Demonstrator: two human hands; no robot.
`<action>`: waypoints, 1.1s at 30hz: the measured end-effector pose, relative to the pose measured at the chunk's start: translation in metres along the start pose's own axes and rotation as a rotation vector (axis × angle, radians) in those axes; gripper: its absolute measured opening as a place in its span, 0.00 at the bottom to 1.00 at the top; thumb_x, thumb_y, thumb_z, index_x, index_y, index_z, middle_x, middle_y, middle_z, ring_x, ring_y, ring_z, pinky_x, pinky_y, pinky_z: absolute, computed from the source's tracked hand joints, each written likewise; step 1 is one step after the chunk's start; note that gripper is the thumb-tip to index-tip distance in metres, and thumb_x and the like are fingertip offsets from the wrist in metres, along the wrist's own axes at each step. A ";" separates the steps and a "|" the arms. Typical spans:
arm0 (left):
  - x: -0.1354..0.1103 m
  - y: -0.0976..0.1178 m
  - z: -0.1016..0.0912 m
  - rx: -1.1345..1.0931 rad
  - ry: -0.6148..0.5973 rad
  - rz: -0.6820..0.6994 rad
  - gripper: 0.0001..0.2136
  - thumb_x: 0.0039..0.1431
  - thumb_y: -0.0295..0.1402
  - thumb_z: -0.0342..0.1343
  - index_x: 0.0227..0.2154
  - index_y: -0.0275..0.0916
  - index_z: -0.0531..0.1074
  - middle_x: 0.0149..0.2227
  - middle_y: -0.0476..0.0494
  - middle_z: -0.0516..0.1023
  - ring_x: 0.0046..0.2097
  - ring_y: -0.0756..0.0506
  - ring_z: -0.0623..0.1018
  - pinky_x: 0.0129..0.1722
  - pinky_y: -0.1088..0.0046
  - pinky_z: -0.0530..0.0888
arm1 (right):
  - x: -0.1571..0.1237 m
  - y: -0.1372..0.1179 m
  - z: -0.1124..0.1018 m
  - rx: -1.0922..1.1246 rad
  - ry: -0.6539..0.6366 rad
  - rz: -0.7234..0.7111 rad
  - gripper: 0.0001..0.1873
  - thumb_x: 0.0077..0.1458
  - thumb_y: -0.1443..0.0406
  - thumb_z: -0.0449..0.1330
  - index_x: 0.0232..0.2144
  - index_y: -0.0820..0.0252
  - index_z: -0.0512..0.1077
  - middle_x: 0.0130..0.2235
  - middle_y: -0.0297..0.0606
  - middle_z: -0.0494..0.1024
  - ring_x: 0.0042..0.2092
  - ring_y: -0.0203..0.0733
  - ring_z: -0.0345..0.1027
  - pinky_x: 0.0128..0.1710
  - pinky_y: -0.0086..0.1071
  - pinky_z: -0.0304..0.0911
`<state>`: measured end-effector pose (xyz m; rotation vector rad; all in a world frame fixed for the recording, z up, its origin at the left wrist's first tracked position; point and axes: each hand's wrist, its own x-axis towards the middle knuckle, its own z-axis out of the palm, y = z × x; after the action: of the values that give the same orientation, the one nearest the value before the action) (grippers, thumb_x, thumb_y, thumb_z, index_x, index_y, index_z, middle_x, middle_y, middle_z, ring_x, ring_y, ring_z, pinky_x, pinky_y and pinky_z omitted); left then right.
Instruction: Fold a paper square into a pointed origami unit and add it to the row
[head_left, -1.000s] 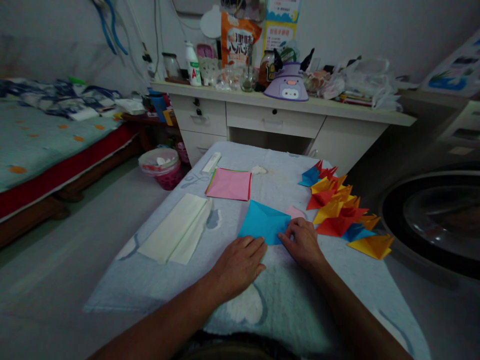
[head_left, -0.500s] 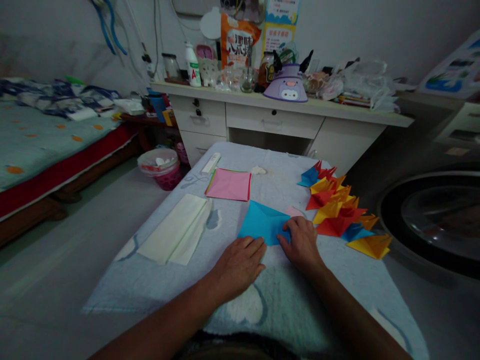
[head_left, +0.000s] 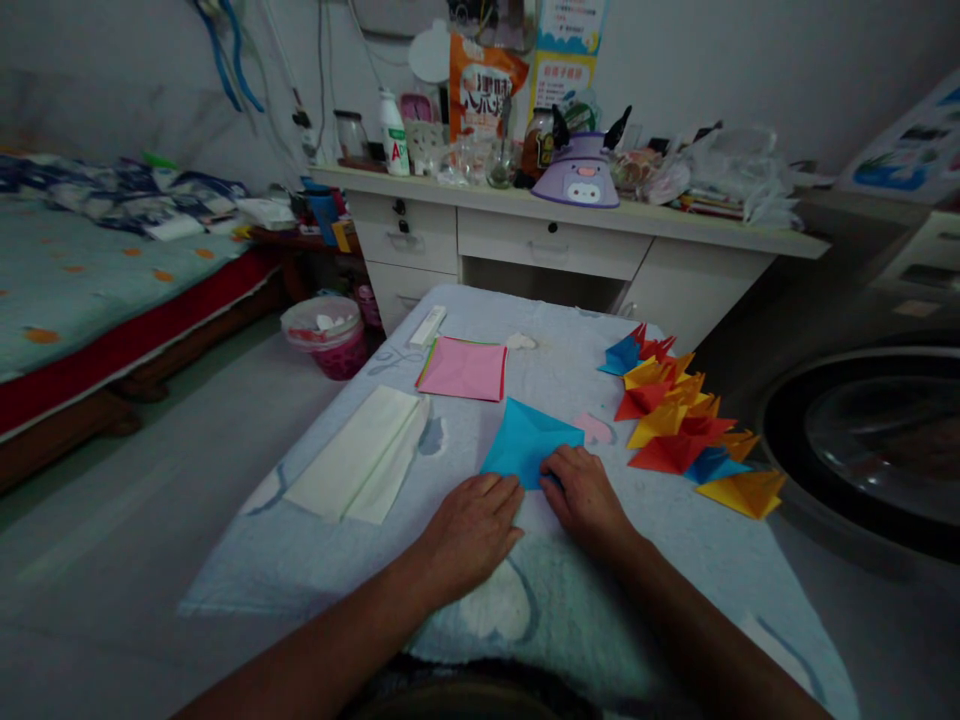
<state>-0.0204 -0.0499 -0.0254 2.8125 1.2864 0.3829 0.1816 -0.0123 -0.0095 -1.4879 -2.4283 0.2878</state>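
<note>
A blue sheet of origami paper (head_left: 529, 440) lies on the cloth-covered table in front of me, folded, with a crease line across its upper part. My left hand (head_left: 480, 515) rests flat over its lower left edge, fingers stretched out and together. At the lower right edge, my right hand (head_left: 581, 490) has its fingers curled and closed on the paper, thumb toward the near side. The fingers cover that corner. To the right stands a row of folded paper cranes (head_left: 679, 435) in red, yellow, orange and blue.
A stack of square paper with pink on top (head_left: 463, 369) lies beyond my left hand. Nearer left is folded whitish paper (head_left: 356, 455). A white strip-shaped object (head_left: 428, 327) lies at the far left. Beyond stand a cluttered desk (head_left: 555, 245), a pink bin (head_left: 330, 338) and a washing machine (head_left: 847, 300).
My right hand has slid left and slightly inward along the paper's lower edge, uncovering the pink heart print on the cloth. My left hand stays on the paper. The view has shifted slightly.
</note>
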 end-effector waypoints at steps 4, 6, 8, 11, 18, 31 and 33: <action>-0.013 -0.005 -0.008 0.000 -0.029 -0.032 0.16 0.62 0.37 0.56 0.51 0.37 0.68 0.52 0.40 0.73 0.52 0.40 0.71 0.51 0.60 0.70 | 0.001 -0.001 -0.001 -0.035 -0.023 0.019 0.05 0.60 0.65 0.56 0.39 0.58 0.71 0.41 0.40 0.72 0.42 0.45 0.61 0.41 0.36 0.52; -0.020 -0.006 -0.012 0.002 -0.030 -0.048 0.17 0.62 0.37 0.56 0.52 0.38 0.67 0.52 0.40 0.73 0.52 0.40 0.71 0.51 0.60 0.70 | 0.002 -0.003 -0.003 -0.060 -0.042 0.040 0.06 0.60 0.64 0.56 0.39 0.58 0.70 0.41 0.40 0.72 0.42 0.45 0.61 0.41 0.36 0.53; -0.024 -0.007 -0.014 0.008 -0.024 -0.064 0.18 0.62 0.38 0.56 0.52 0.38 0.67 0.51 0.40 0.73 0.51 0.40 0.71 0.51 0.59 0.70 | 0.004 -0.007 -0.006 -0.101 -0.068 0.064 0.07 0.60 0.62 0.57 0.40 0.58 0.70 0.42 0.41 0.72 0.43 0.46 0.62 0.41 0.37 0.53; -0.028 -0.008 -0.018 0.017 -0.022 -0.092 0.17 0.61 0.37 0.57 0.51 0.38 0.67 0.49 0.41 0.74 0.50 0.40 0.71 0.50 0.58 0.70 | 0.008 -0.019 -0.009 -0.194 -0.103 0.103 0.14 0.59 0.56 0.57 0.41 0.59 0.70 0.43 0.44 0.72 0.44 0.49 0.62 0.41 0.39 0.54; -0.031 -0.011 -0.023 0.017 -0.007 -0.137 0.15 0.60 0.36 0.58 0.49 0.39 0.69 0.46 0.41 0.74 0.48 0.39 0.71 0.48 0.58 0.71 | 0.019 -0.047 -0.004 -0.322 -0.082 0.260 0.33 0.56 0.40 0.49 0.45 0.62 0.71 0.45 0.55 0.72 0.47 0.59 0.62 0.42 0.47 0.57; -0.036 -0.012 -0.023 0.030 0.046 -0.172 0.09 0.62 0.32 0.55 0.44 0.37 0.72 0.41 0.42 0.74 0.43 0.41 0.72 0.44 0.60 0.73 | 0.014 -0.034 -0.006 -0.327 -0.103 0.262 0.29 0.56 0.43 0.53 0.46 0.60 0.69 0.46 0.52 0.71 0.48 0.59 0.63 0.43 0.47 0.56; -0.036 -0.013 -0.022 0.028 0.050 -0.172 0.09 0.62 0.32 0.55 0.43 0.37 0.72 0.41 0.42 0.74 0.43 0.41 0.72 0.44 0.60 0.74 | 0.012 -0.025 -0.009 -0.335 -0.114 0.257 0.28 0.56 0.43 0.53 0.45 0.60 0.69 0.46 0.51 0.71 0.48 0.58 0.63 0.43 0.46 0.56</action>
<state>-0.0577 -0.0705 -0.0133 2.7019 1.5412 0.4336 0.1583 -0.0127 0.0084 -1.9831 -2.4624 0.0139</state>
